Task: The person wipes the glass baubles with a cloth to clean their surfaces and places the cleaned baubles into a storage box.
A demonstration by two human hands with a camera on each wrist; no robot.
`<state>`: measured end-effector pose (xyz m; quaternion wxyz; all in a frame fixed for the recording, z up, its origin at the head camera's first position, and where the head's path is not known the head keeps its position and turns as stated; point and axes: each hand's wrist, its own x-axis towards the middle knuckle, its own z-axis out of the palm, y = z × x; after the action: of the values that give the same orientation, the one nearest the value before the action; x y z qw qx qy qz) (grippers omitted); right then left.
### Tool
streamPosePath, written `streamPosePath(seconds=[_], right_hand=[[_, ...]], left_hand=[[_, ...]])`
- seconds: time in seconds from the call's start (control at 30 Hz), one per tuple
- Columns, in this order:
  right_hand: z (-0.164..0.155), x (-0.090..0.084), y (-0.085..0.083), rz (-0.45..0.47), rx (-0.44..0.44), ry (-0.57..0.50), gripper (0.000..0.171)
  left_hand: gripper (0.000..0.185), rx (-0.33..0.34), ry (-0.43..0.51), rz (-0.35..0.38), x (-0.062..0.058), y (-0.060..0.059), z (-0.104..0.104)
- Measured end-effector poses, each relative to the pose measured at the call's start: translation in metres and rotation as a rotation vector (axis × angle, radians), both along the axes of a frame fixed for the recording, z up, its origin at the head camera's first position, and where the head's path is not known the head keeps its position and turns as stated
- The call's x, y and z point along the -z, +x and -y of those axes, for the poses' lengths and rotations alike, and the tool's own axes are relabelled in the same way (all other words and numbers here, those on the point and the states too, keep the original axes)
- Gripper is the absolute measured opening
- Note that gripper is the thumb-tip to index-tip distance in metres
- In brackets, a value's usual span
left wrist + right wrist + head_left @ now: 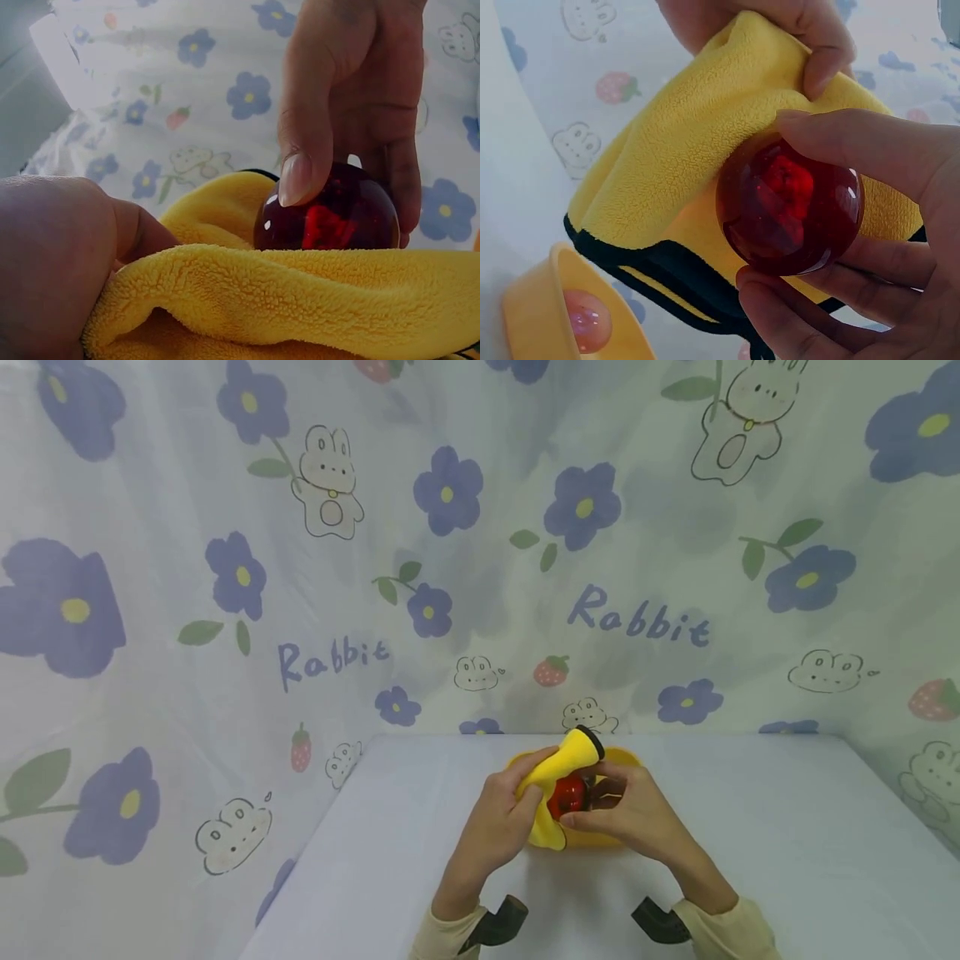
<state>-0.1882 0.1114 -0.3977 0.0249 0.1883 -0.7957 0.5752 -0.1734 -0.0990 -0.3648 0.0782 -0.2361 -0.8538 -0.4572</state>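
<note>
Red ball: (790, 202) between the hands, against or just before the cloth; in the head view it lies in line with the yellow tub (626, 760), how far above I can't tell.
Right hand: (648, 810) curled partway round the ball; its wrist view shows me the thumb at twelve o'clock, fingertips from four to seven.
Left hand: (498, 818) at nine o'clock from the ball in the head view, fingers closed into a fold of yellow cloth (667, 172).
Ball's handling: glossy and stiff, so I'd expect it to slip; perhaps glass (from out here I can't feel it), so I'd treat it as heavyish and breakable, held across its widest part.
Cloth's handling: plush, light and floppy, I judge; best gripped in a bunched fold, clear of the dark edging.
Hidden: the ball's underside behind the cloth in the left wrist view; most left fingertips too.
Cut off: the tub, at eight o'clock in the right wrist view, with a pinkish ball (590, 322) half behind its wall.
Hard to read: the red shape inside the ball.
</note>
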Motion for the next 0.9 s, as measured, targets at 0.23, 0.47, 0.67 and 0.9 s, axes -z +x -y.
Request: streamPosePath(seconds=[0.23,0.47,0.67,0.9], right_hand=[[0.001,-0.001,0.000,0.022,0.006,-0.024,0.052],[0.001,-0.003,0.000,-0.007,-0.025,-0.081,0.050],[0.001,-0.005,0.001,-0.003,-0.022,-0.091,0.050],[-0.001,-0.004,0.002,-0.008,-0.019,-0.143,0.053]], left_hand=[[0.048,0.010,0.019,0.020,0.002,-0.004,0.001],[0.047,0.017,0.046,0.043,0.002,-0.010,0.003],[0.046,0.012,0.043,0.053,0.003,-0.011,0.002],[0.047,0.015,0.053,0.066,0.005,-0.011,0.002]])
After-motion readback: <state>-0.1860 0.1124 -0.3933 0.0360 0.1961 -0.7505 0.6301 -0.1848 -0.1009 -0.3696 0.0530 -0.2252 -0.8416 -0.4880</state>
